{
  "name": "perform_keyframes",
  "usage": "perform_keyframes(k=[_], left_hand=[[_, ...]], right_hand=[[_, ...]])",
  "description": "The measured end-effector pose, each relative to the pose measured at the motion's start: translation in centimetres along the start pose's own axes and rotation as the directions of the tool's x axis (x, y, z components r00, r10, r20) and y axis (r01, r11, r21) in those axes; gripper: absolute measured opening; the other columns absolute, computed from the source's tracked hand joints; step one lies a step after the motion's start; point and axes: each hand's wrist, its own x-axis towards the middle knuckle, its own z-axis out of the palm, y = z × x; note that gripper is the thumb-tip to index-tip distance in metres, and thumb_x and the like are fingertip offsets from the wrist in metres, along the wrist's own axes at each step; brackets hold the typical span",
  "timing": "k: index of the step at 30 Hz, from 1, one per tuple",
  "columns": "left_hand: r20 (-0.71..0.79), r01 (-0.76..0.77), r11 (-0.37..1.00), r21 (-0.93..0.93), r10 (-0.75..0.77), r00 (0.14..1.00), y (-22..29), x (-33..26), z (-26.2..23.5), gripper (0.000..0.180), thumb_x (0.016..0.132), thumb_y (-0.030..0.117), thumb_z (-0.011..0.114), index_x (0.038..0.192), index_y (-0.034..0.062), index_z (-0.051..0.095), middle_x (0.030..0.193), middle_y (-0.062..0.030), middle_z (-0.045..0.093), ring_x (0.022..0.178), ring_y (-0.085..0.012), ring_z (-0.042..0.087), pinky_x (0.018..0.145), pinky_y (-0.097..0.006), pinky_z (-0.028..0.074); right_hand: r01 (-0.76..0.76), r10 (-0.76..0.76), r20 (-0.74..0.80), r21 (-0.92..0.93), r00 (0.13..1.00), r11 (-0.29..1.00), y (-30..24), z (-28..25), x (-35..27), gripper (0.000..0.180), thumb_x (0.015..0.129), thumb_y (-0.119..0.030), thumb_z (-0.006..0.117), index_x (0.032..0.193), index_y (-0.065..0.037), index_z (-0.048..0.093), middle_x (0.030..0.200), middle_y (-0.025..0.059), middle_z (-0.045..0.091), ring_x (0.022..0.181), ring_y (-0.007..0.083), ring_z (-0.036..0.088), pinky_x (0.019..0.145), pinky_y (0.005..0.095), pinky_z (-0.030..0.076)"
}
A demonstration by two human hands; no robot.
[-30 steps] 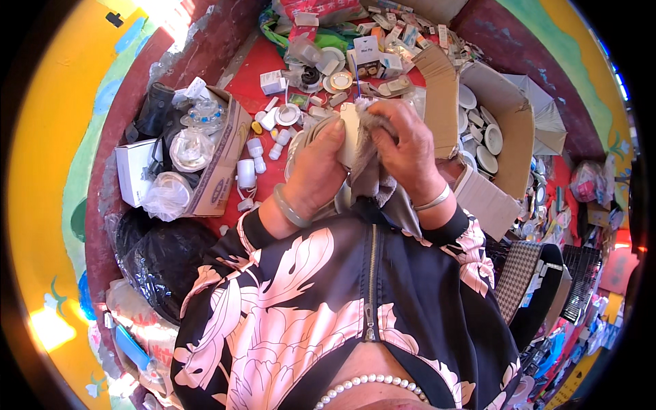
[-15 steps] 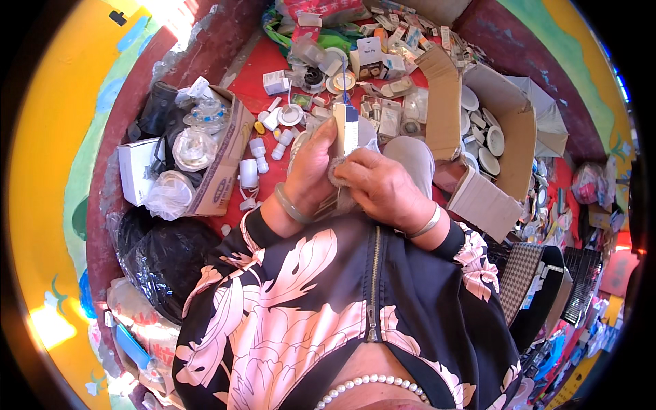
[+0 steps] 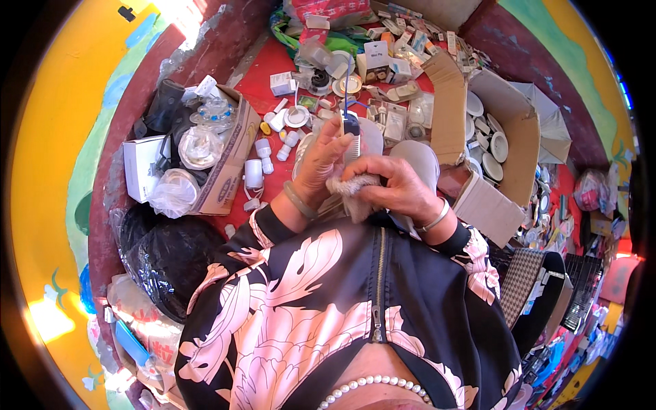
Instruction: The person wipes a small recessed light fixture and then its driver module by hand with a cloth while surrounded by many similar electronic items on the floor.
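The fingers [image 3: 333,140] of the left hand [image 3: 320,164] are closed around a small white comb-like device with a dark head [image 3: 351,140], holding it upright so its long axis points away from the person, a thin blue wire rising from its top. Just right of this device, touching its lower end, the right hand [image 3: 396,184] is curled shut on a grey cloth [image 3: 347,188], pressing it against the device from below. The left hand is the nearer to the device's head. Beyond the device lies a red floor [image 3: 256,82] strewn with small white fittings. Left of the device stands an open cardboard box [image 3: 229,160] of plastic-wrapped parts; right of it, another cardboard box [image 3: 509,123] holds round white pieces.
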Motion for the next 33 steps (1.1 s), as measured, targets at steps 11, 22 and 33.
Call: perform_keyframes(k=[11, 22, 33], left_hand=[[0.148, -0.004, 0.993, -0.121, 0.022, 0.989, 0.1, 0.0, -1.1, 0.056, 0.090, 0.030, 0.056, 0.135, 0.0041, 0.035, 0.117, -0.0115, 0.055, 0.110, -0.0243, 0.053, 0.099, -0.048, 0.038], [0.239, -0.051, 0.986, 0.157, 0.012, 0.971, 0.4, -0.8, 0.6, 0.048, 0.095, 0.021, 0.050, 0.137, 0.0026, 0.037, 0.128, -0.0043, 0.047, 0.118, -0.0132, 0.043, 0.100, -0.030, 0.033], [0.277, -0.258, 0.826, 0.501, 0.130, 0.952, 0.1, -1.1, 1.9, 0.044, 0.095, 0.013, 0.049, 0.135, -0.0003, 0.039, 0.130, -0.0070, 0.047, 0.119, -0.0140, 0.044, 0.101, -0.028, 0.033]], right_hand=[[0.320, -0.111, -0.341, 0.650, 0.934, 0.689, 1.4, -3.5, -2.1, 0.035, 0.080, -0.010, 0.056, 0.112, 0.001, 0.049, 0.107, 0.0126, 0.058, 0.096, 0.0215, 0.059, 0.088, 0.0342, 0.047], [0.288, -0.448, -0.367, -0.414, 0.816, 0.863, -2.3, -1.8, -2.7, 0.026, 0.062, 0.001, 0.058, 0.088, -0.002, 0.059, 0.100, 0.0144, 0.063, 0.092, 0.0239, 0.063, 0.079, 0.0292, 0.048], [0.326, -0.705, -0.031, -0.872, 0.709, 0.367, -1.9, -2.1, -1.9, 0.027, 0.060, -0.002, 0.060, 0.086, -0.010, 0.060, 0.103, 0.0078, 0.062, 0.066, 0.0223, 0.059, 0.058, 0.0324, 0.049]])
